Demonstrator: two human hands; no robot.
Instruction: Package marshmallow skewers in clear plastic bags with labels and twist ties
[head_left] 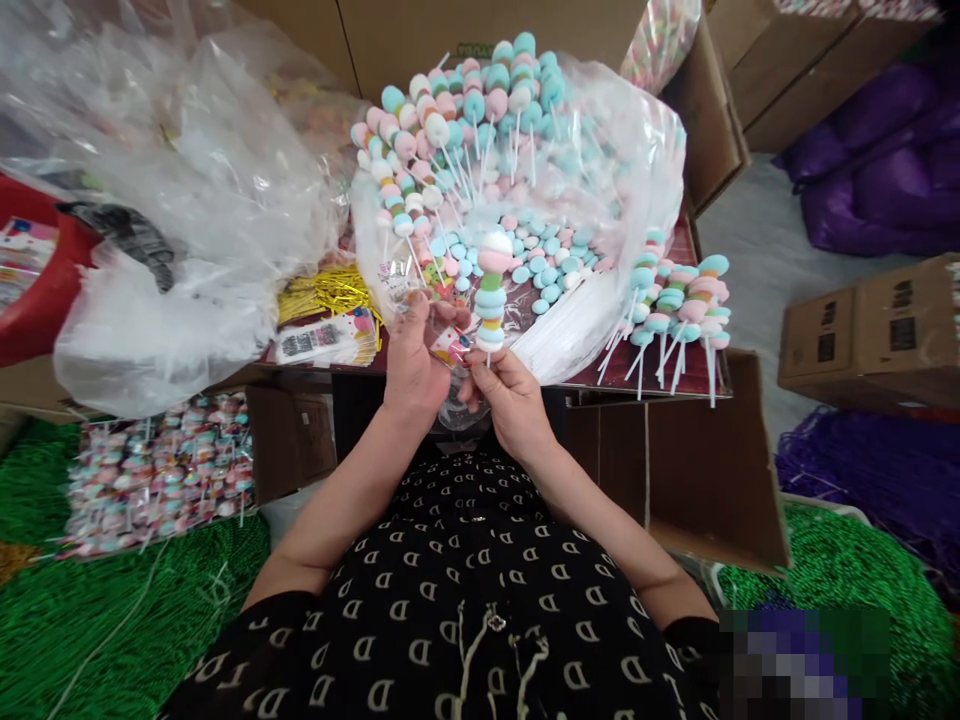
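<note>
My right hand [514, 400] pinches the white stick of a marshmallow skewer [492, 290], which stands upright with pink, green, blue and white pieces. Close on its left, my left hand [417, 360] closes round a clear plastic bag [452, 345] with a printed label. The bag's lower part hangs between both hands, and some fingers are hidden behind it. Just beyond the hands lie loose pastel candies [551, 270]. To the left sit a stack of printed cards [322, 340] and a bunch of gold twist ties [326, 292].
Finished-looking skewers lie at the table's right edge [679, 300] and in a pile at the back [465, 110]. White sticks [577, 325] lie right of my hands. A box of packed skewers [161, 470] stands lower left, an open carton [705, 470] lower right.
</note>
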